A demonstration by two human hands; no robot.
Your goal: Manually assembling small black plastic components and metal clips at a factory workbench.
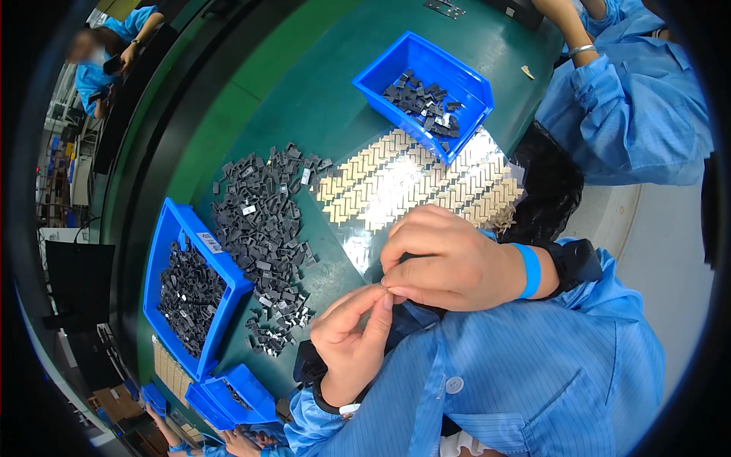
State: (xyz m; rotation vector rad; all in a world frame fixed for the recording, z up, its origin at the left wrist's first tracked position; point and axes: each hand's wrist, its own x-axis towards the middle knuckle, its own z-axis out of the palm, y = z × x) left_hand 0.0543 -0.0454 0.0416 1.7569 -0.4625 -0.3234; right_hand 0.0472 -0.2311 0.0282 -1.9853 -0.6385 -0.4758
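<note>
In front of my chest my left hand (352, 335) and my right hand (449, 263) meet at the fingertips. Each is closed in a pinch, and whatever sits between the fingers is hidden or too small to make out. Just beyond the right hand lies a shiny sheet (411, 179) covered with slanting rows of small tan strips. To the left spreads a heap of small black rectangular parts (263, 213), a few showing white or silvery faces. A blue bin (457, 72) holding more black parts stands over the sheet's far edge.
Left of the heap stands a larger blue bin (158, 255) full of small black parts, with another blue bin (251, 392) nearer. A black plastic bag (544, 183) hangs at the table's right edge. A co-worker's blue sleeve (609, 99) reaches in at the far right. The green tabletop (327, 91) extends beyond.
</note>
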